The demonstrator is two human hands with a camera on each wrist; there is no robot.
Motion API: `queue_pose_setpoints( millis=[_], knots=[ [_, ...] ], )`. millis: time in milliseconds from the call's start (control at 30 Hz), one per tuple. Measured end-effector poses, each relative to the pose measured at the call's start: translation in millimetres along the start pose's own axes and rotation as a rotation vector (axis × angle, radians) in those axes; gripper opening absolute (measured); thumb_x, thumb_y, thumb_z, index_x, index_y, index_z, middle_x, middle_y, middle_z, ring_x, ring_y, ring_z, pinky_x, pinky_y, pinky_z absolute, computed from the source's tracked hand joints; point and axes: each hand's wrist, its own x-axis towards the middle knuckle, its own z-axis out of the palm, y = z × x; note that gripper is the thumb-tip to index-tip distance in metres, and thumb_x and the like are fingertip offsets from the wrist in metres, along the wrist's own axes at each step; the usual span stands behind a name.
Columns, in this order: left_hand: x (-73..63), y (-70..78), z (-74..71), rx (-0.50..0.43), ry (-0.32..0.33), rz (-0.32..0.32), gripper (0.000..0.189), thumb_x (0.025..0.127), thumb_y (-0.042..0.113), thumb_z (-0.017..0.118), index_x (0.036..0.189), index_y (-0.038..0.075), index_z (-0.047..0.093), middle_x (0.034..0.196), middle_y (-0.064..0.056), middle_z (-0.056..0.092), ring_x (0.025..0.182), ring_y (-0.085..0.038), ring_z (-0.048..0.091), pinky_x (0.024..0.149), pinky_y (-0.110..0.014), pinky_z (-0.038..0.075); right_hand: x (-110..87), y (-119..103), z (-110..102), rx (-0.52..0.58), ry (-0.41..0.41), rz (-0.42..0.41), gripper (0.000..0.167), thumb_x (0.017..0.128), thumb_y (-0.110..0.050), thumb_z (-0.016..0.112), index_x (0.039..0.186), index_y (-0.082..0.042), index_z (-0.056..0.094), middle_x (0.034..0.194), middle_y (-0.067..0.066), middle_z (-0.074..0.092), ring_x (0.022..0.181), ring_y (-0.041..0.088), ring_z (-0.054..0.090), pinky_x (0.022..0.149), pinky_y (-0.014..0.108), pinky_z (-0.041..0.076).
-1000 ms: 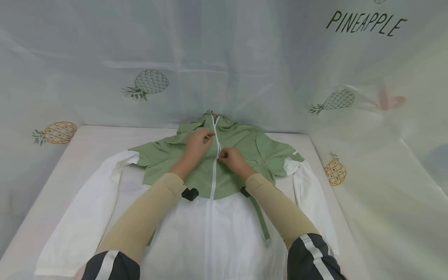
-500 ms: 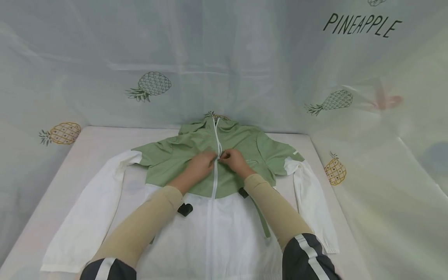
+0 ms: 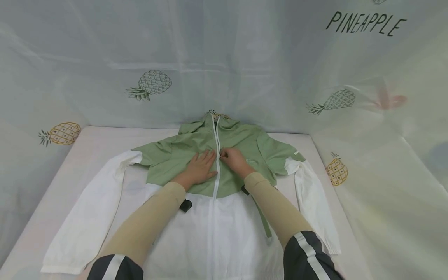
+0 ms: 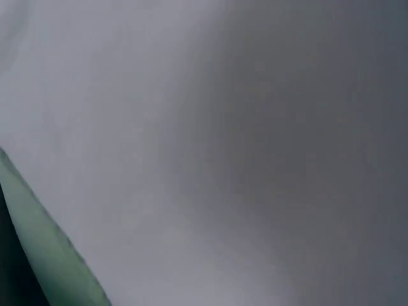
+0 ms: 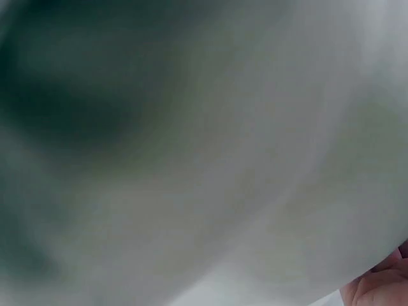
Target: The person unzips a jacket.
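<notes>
A green and white jacket (image 3: 168, 149) lies face up, its sleeves spread to both sides. Down its front runs a white zipper (image 3: 215, 182), joined below the hands, with two separate edges showing above them. My left hand (image 3: 198, 169) rests flat on the green chest just left of the zipper, fingers spread. My right hand (image 3: 235, 160) pinches the zipper pull at mid-chest; the small pull is mostly hidden by the fingers. The left wrist view shows blurred white cloth and a green strip (image 4: 54, 248). In the right wrist view, part of a hand (image 5: 382, 287) shows at the lower right corner.
Under the jacket is a white-covered table (image 3: 105, 136). A pale curtain (image 3: 245, 70) printed with pineapples hangs behind it and along its sides. A green strap (image 3: 264, 221) lies on the jacket beside my right forearm.
My left hand has come down from the upper zipper edge to the zipper pull, then flattened on the chest to its left. My right hand has stayed at the pull.
</notes>
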Motion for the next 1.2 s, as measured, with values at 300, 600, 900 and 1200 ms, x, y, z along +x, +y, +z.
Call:
queue_pose_setpoints(
  millis=[300, 600, 900, 1200],
  knots=[
    [19.1, -8.5, -0.1, 0.000, -0.040, -0.060, 0.082, 0.100, 0.059, 0.033, 0.157, 0.014, -0.004, 0.163, -0.001, -0.005, 0.148, -0.024, -0.009, 0.116, -0.052, -0.002, 19.9, 5.4, -2.8, -0.009, -0.016, 0.001, 0.009, 0.094, -0.012, 0.066, 0.090, -0.004, 0.066, 0.091, 0.008, 0.067, 0.087, 0.023, 0.061, 0.081, 0.035, 0.049],
    [30.7, -13.8, -5.0, -0.038, -0.051, -0.102, 0.078, 0.101, 0.058, 0.030, 0.157, 0.017, -0.006, 0.163, 0.002, -0.009, 0.147, -0.022, -0.012, 0.115, -0.050, -0.006, 38.8, 13.5, -4.5, 0.044, -0.008, 0.011, 0.009, 0.093, -0.010, 0.067, 0.093, -0.001, 0.068, 0.099, 0.011, 0.068, 0.095, 0.026, 0.062, 0.087, 0.036, 0.048],
    [40.8, -21.0, -8.9, -0.082, -0.057, -0.120, 0.080, 0.100, 0.059, 0.035, 0.158, 0.018, -0.003, 0.163, 0.002, -0.010, 0.147, -0.023, -0.012, 0.115, -0.052, -0.006, 48.5, 9.6, -7.7, 0.002, -0.015, -0.024, 0.011, 0.093, -0.010, 0.067, 0.095, 0.000, 0.069, 0.099, 0.012, 0.068, 0.095, 0.026, 0.062, 0.086, 0.036, 0.049],
    [43.3, -24.3, -13.2, -0.122, -0.106, -0.111, 0.082, 0.098, 0.062, 0.036, 0.158, 0.021, -0.004, 0.162, 0.003, -0.013, 0.147, -0.022, -0.015, 0.115, -0.052, -0.007, 50.2, 7.6, -8.2, -0.220, -0.043, -0.147, 0.014, 0.096, -0.010, 0.062, 0.094, 0.000, 0.072, 0.094, 0.011, 0.066, 0.089, 0.025, 0.062, 0.082, 0.035, 0.050]
  ],
)
